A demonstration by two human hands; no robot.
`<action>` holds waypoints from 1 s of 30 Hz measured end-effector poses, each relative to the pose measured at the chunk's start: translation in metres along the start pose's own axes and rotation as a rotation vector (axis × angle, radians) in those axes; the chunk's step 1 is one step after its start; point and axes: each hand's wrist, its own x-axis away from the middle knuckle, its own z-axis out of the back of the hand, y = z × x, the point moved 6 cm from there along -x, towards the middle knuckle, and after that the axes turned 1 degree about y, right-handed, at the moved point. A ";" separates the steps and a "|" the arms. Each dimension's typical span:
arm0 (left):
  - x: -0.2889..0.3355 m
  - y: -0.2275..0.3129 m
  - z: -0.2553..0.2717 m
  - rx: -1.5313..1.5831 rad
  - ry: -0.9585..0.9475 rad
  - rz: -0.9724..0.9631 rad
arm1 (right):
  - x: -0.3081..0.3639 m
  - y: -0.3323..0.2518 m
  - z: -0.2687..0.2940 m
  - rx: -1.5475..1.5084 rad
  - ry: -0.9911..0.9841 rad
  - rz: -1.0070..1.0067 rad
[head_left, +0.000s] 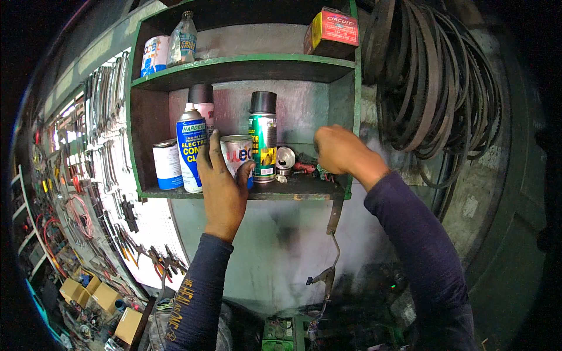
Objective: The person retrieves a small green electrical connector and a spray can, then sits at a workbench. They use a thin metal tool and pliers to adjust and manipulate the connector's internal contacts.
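My left hand (225, 190) is closed round a short paint can (237, 151), fingers along its left side and thumb across its front. Just left of my fingers stands a blue-and-white spray can (189, 143) with a white nozzle. A green spray can (263, 137) with a black cap is right of the paint can. My right hand (345, 151) is curled into a fist before the shelf's right end. Its fingertips are turned away, so what it may hold is hidden. Small parts (303, 168) and an open round tin (285, 158) lie left of it.
A green-edged wooden shelf (246, 63) carries a glass bottle (183, 40), another paint can (154, 55) and a red-yellow box (332, 34). Belts (430, 82) hang at right. Wrenches (105, 88) and pliers (164, 263) hang at left, above cardboard boxes (105, 297). A metal rod (336, 248) dangles below.
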 end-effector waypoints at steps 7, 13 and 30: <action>0.016 0.000 0.008 -0.122 0.003 -0.068 | -0.030 0.000 -0.040 0.082 -0.101 -0.051; 0.018 -0.032 0.045 -0.145 0.139 0.014 | -0.047 0.005 -0.064 0.112 -0.123 -0.058; 0.047 -0.045 0.082 0.022 0.053 0.091 | 0.118 -0.042 -0.029 -1.198 0.317 -0.029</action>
